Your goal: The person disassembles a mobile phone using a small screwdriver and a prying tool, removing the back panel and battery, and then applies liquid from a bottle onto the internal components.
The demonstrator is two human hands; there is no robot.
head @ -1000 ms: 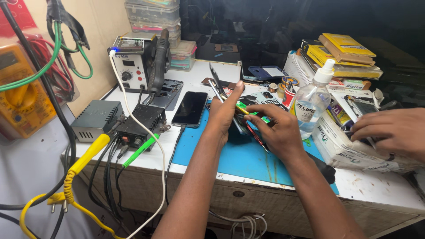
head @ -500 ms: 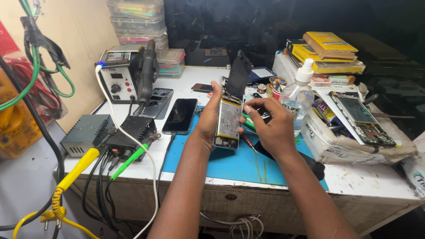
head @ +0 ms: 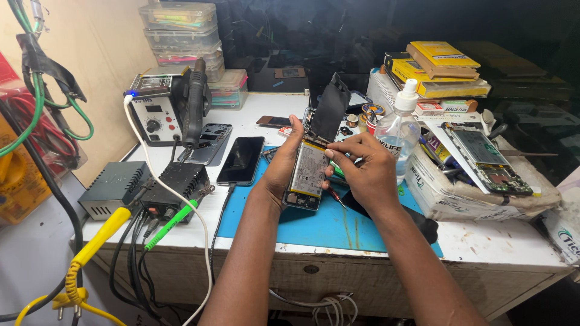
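Bright, sharp foreground; dark, murky background behind.

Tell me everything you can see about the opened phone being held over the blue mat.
The opened phone has its back off, showing a pale battery and circuit parts in a dark frame. A dark panel is hinged up from its top edge, standing tilted. The phone is raised at a slant above the blue mat. The left hand cups its left side from behind; the right hand pinches near its upper right edge.

2 phones [head: 308, 172] [head: 241, 160], 1 spray btl [head: 400, 136]
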